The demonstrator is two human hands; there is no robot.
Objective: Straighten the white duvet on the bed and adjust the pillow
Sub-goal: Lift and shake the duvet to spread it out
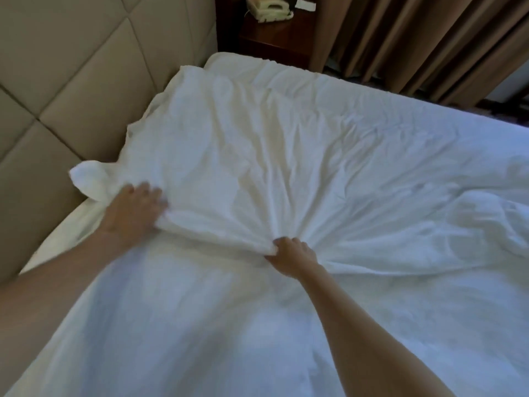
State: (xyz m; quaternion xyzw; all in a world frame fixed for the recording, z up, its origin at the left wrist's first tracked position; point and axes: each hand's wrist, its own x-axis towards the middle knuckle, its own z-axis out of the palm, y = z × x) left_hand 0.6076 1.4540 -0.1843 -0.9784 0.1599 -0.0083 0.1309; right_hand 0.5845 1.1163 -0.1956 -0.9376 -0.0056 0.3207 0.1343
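Observation:
A white duvet (286, 144) lies rumpled across the bed, its near edge bunched into radiating creases. My right hand (292, 255) grips that gathered edge near the middle of the bed. My left hand (134, 213) holds the duvet's left corner close to the headboard, fingers over the cloth, where a loose flap (88, 179) sticks up. No separate pillow can be told apart; a white mound (226, 60) lies at the far end by the headboard.
A beige padded headboard (71, 67) runs along the left. A dark bedside table (274, 35) with a cream telephone (267, 8) stands beyond the bed. Brown curtains (415, 38) hang at the back right. White sheet (171, 325) covers the near part.

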